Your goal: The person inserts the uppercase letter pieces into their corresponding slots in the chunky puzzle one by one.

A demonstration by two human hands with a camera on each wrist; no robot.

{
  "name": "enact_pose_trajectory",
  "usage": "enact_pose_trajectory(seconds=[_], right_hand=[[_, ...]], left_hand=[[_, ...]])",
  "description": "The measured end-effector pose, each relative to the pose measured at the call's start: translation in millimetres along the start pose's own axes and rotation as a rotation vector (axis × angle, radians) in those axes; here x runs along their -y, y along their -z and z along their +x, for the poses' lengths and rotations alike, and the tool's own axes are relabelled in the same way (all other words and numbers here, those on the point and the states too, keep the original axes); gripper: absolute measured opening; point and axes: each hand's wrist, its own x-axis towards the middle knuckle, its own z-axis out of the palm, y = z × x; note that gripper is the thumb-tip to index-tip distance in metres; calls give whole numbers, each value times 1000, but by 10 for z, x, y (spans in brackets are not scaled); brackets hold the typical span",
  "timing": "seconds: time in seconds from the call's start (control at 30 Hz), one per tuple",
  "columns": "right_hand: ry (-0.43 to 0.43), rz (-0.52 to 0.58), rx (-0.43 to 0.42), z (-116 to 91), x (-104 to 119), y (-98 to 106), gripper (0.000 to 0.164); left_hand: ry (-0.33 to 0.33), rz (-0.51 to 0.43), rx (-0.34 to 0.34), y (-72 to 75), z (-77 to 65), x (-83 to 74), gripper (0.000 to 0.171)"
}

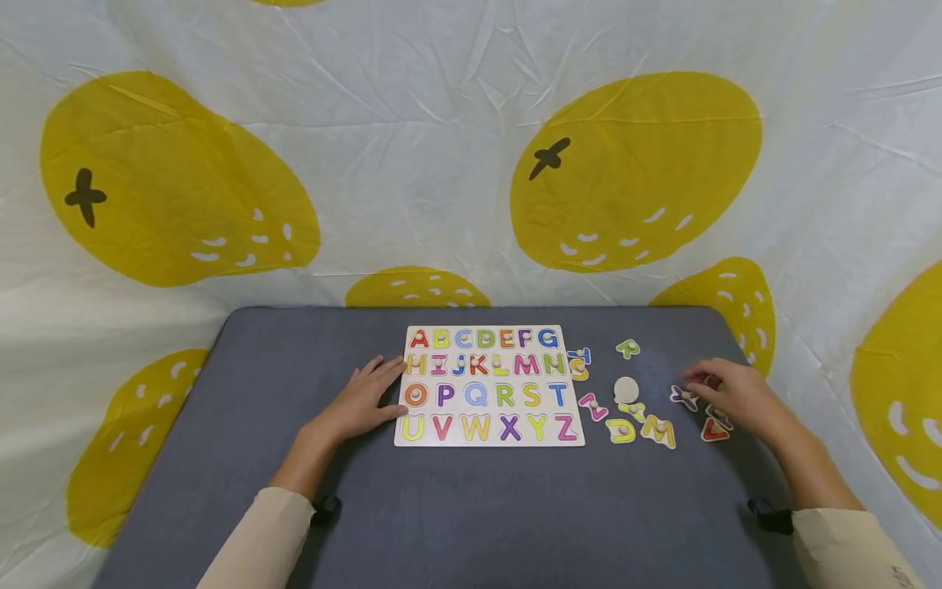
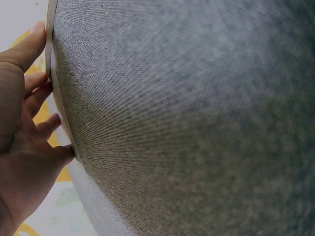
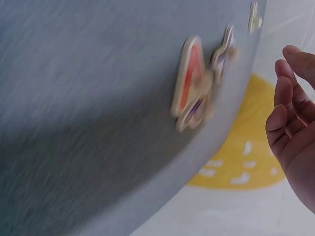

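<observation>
A wooden alphabet puzzle board (image 1: 456, 415) lies on the grey table. Knobbed letter pieces sit in its upper two rows and at the O. My left hand (image 1: 370, 399) rests at the board's left edge, its fingers spread and touching it; the left wrist view shows the fingertips along that edge. To the right, my right hand (image 1: 736, 394) hovers over loose letters, fingers loosely bent and nothing visible between them. Near it lie a purple X piece (image 1: 684, 398) and a red V piece (image 1: 715, 431). Another purple-marked piece (image 3: 191, 114) overlaps the V, partly hidden by the hand in the head view.
Between board and right hand lie more loose pieces: a green R (image 1: 628, 349), a pink Z (image 1: 592, 406), a yellow U (image 1: 621, 431), a yellow W (image 1: 658, 432), and a pale round piece (image 1: 626, 389). A lemon-print curtain (image 1: 441, 164) hangs behind the table.
</observation>
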Motion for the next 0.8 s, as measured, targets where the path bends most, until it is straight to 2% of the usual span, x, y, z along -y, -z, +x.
enact_pose_trajectory(seconds=[0.1, 0.27, 0.37, 0.6, 0.8], right_hand=[[-15, 9, 11, -93, -131, 17, 17], [-87, 31, 112, -229, -287, 18, 16], [-105, 27, 137, -284, -347, -7, 17], [-57, 12, 92, -360, -461, -84, 17], [-65, 8, 61, -405, -504, -131, 16]], left_hand=[[8, 0, 3, -3, 3, 2, 84], [15, 0, 5, -4, 1, -6, 84], [12, -6, 3, 2, -4, -14, 84], [3, -2, 0, -10, 2, 6, 83], [-1, -4, -5, -18, 7, 18, 83]])
